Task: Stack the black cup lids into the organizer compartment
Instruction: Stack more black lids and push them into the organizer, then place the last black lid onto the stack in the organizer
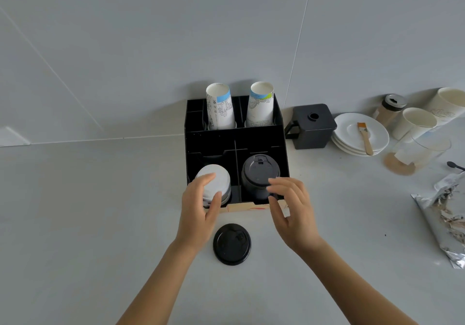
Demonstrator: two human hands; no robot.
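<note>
A black organizer (236, 138) stands against the wall on the grey counter. Its front right compartment holds a stack of black cup lids (259, 173). Its front left compartment holds a stack of white lids (217, 181). One loose black lid (232, 244) lies flat on the counter in front of the organizer, between my forearms. My left hand (198, 211) hovers by the white stack, fingers apart, holding nothing. My right hand (292, 209) is open just right of the black stack, fingertips near its side; contact is unclear.
Two stacks of printed paper cups (220, 109) stand upside down in the organizer's back slots. To the right are a black lidded box (312, 125), white saucers (362, 133) with a brush, paper cups, a jar, a glass container and a torn foil bag (445, 219).
</note>
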